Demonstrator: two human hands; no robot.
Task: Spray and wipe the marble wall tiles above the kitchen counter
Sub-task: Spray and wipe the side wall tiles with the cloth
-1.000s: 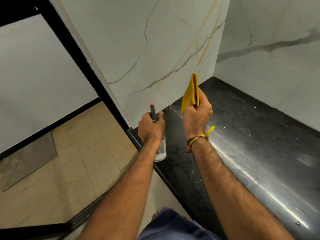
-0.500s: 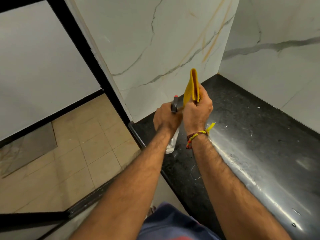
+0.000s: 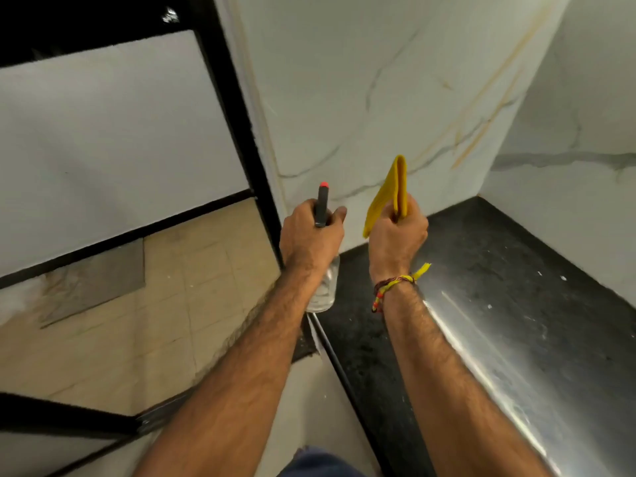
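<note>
Hands apart before marble wall (image 3: pixel 344 80): left hand (image 3: pixel 309 239) gripping spray bottle (image 3: pixel 322 284), right hand (image 3: pixel 395 239) pinching cloth (image 3: pixel 389 194).

Nothing for you to read here: no lettering, label, brand, number or sign shows on anything in your view.
</note>
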